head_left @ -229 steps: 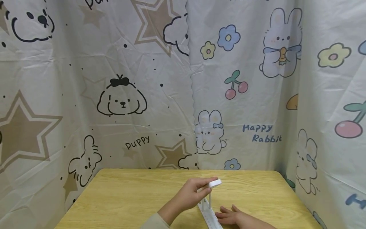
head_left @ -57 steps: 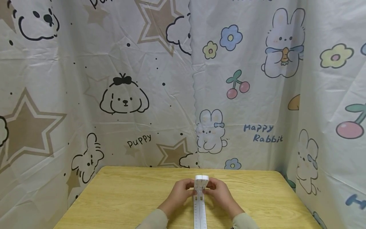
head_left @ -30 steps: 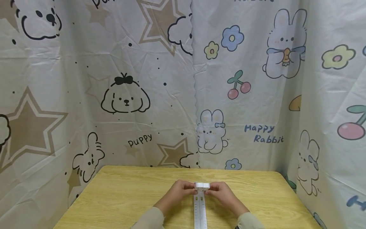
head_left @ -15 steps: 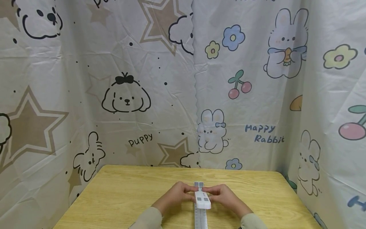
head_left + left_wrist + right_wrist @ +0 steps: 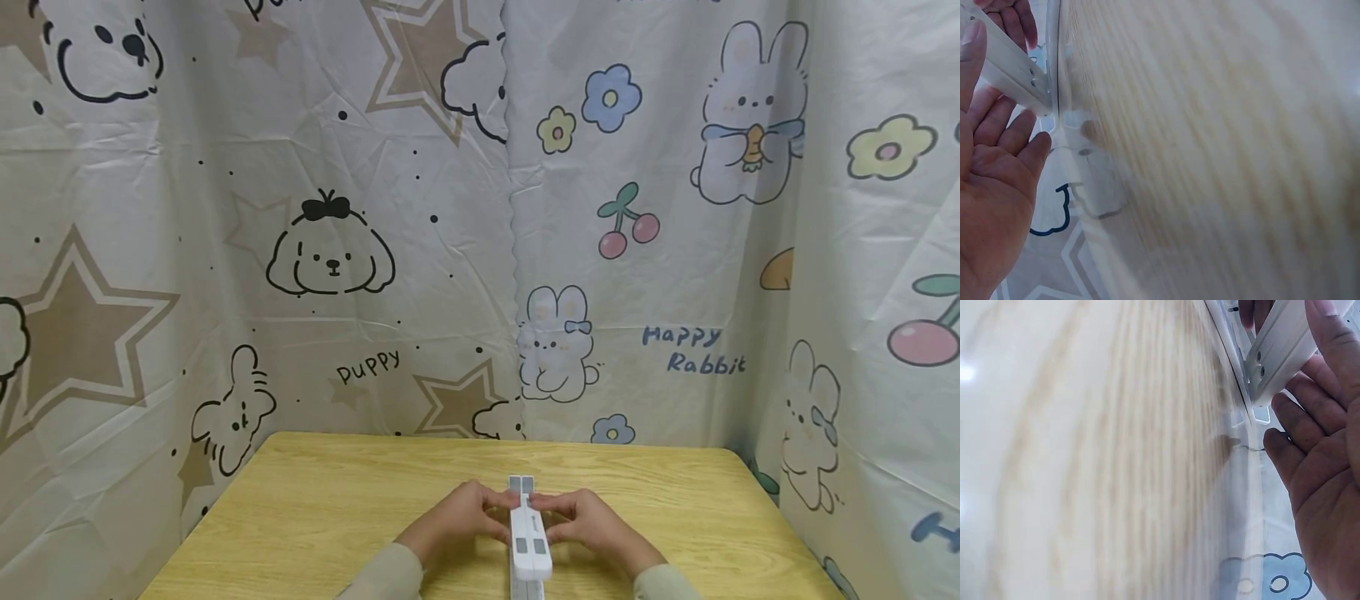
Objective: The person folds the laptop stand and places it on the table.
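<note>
A white folding laptop stand (image 5: 531,537) with grey pads sits lengthwise on the table, its upper part swung down toward the person over the long lower rails. My left hand (image 5: 461,518) pinches its far end from the left, and my right hand (image 5: 596,527) does the same from the right. In the left wrist view the thumb of the left hand (image 5: 997,187) lies along the white stand (image 5: 1013,69), fingers at its other side. The right wrist view has the right hand (image 5: 1329,475) placed likewise about the stand (image 5: 1282,356). The near end of the rails leaves the head view.
A yellow wood-grain table (image 5: 337,500) stretches out on both sides of the hands. Behind it and at both sides hang pale curtains (image 5: 420,333) printed with puppies, rabbits, stars and flowers.
Earlier the left hand alone held the stand's raised end, the right hand beside it. Both hands then took hold; the raised part has tipped down toward the person onto the rails.
</note>
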The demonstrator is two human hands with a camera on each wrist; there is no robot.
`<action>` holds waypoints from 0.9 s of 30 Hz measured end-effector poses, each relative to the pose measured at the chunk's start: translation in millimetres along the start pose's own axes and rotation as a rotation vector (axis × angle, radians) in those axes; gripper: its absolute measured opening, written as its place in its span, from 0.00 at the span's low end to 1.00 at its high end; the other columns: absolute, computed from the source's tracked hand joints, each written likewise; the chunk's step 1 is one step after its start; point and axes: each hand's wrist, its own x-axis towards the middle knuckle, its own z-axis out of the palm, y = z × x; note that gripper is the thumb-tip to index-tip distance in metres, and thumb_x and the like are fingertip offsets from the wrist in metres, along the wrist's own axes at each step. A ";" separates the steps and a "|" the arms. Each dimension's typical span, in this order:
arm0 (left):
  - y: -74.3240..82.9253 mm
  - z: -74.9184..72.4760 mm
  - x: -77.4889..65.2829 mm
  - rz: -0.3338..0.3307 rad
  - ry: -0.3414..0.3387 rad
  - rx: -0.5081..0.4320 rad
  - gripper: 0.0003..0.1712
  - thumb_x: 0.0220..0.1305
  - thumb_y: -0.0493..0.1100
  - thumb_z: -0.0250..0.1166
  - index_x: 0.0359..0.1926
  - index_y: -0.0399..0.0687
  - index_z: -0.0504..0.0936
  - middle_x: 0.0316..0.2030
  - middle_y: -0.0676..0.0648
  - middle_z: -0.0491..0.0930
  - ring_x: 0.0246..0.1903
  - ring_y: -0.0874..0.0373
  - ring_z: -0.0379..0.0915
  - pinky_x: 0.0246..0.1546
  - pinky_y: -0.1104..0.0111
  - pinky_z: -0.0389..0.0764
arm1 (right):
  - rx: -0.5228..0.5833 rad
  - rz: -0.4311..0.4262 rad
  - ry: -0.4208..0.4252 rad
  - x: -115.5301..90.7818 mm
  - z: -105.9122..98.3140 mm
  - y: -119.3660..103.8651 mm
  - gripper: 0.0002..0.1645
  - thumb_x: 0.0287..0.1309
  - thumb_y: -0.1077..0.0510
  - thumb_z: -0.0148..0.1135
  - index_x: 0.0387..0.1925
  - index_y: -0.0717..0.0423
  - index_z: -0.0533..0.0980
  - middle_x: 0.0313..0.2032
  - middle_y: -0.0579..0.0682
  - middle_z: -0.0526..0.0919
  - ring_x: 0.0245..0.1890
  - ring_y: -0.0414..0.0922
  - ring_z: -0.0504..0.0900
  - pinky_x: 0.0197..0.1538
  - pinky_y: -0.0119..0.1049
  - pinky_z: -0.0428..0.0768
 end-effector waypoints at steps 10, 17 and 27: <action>-1.4 8.9 -8.3 -0.006 -0.017 0.070 0.36 0.42 0.45 0.84 0.58 0.58 0.85 0.65 0.56 0.76 0.69 0.53 0.70 0.75 0.50 0.61 | -0.089 -0.004 -0.043 -8.1 2.3 -0.2 0.38 0.49 0.47 0.80 0.63 0.50 0.80 0.70 0.48 0.73 0.70 0.58 0.71 0.68 0.52 0.73; 2.1 13.0 -14.2 0.028 -0.030 0.096 0.40 0.42 0.42 0.84 0.62 0.52 0.82 0.68 0.56 0.73 0.72 0.53 0.65 0.75 0.54 0.60 | -0.158 0.006 -0.050 -12.1 8.3 -6.6 0.41 0.48 0.49 0.79 0.66 0.52 0.77 0.72 0.49 0.71 0.72 0.58 0.69 0.70 0.50 0.72; 5.5 20.4 -19.3 0.005 -0.007 0.078 0.43 0.41 0.35 0.82 0.63 0.47 0.80 0.69 0.56 0.72 0.74 0.46 0.60 0.75 0.50 0.57 | -0.213 -0.006 -0.044 -17.4 14.6 -8.9 0.44 0.48 0.51 0.79 0.68 0.53 0.75 0.73 0.46 0.70 0.74 0.55 0.65 0.72 0.36 0.68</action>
